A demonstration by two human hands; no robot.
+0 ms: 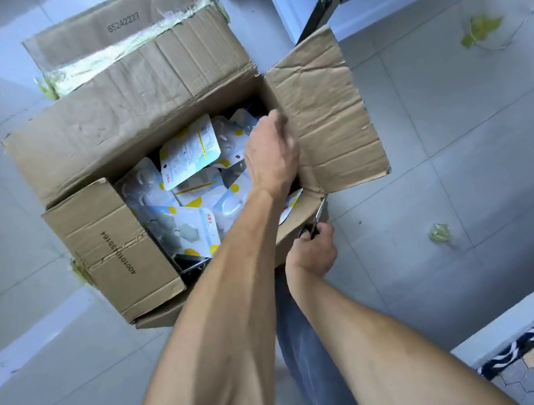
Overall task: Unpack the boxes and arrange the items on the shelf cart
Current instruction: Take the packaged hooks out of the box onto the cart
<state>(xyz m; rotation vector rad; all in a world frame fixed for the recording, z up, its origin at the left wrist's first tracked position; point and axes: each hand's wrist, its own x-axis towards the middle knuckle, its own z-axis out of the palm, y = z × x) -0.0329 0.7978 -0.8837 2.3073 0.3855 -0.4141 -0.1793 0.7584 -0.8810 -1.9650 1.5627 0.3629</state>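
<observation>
Left hand (272, 156) reaches into box (128, 119); right hand (314, 250) grips scissors (318, 217)

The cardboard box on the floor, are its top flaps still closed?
No, the cardboard box has its flaps folded outward, showing packaged items inside, and the left hand reaches into the opening.

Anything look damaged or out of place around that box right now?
The cardboard box is creased, with torn tape hanging from its flaps. Blister packs lie jumbled inside. Tape scraps litter the floor.
</observation>
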